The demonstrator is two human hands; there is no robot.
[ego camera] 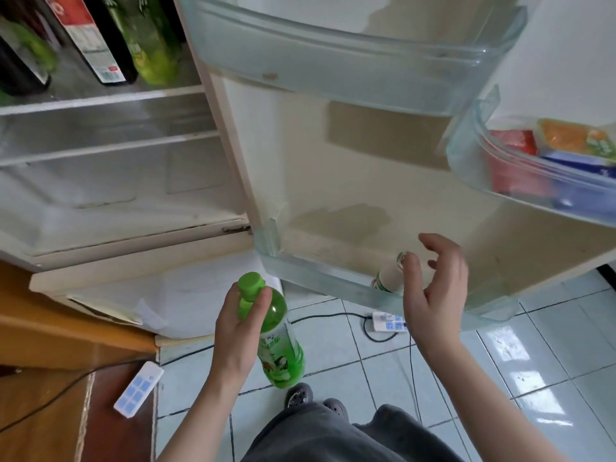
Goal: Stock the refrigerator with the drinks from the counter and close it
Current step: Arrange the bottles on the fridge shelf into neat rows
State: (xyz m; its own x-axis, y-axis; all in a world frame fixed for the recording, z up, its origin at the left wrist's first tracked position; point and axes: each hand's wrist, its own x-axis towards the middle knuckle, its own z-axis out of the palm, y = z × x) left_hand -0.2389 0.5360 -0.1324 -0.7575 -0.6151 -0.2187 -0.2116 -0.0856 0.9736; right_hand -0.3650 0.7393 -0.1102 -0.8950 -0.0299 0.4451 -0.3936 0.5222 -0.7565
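L hand [238, 331] grips green bottle [280, 341] by the neck, bottle hanging just below & left of bottom door bin [320, 278]. R hand [436, 295] loose, fingers spread, holding nothing, at the bin's front rim. Small white bottle [388, 278] stands inside the bin, behind R thumb. Step, prob.: loading the door. Next: lift green bottle over rim, set upright beside white one.

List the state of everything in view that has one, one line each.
Refrigerator door, open.
Green bottle, capped, held, not yet shelved.
Left hand, grips the green bottle at its neck.
Right hand, open, beside the small white bottle.
Small white bottle, standing in the bottom door shelf.
Dark bottles, upright on the inner shelf.
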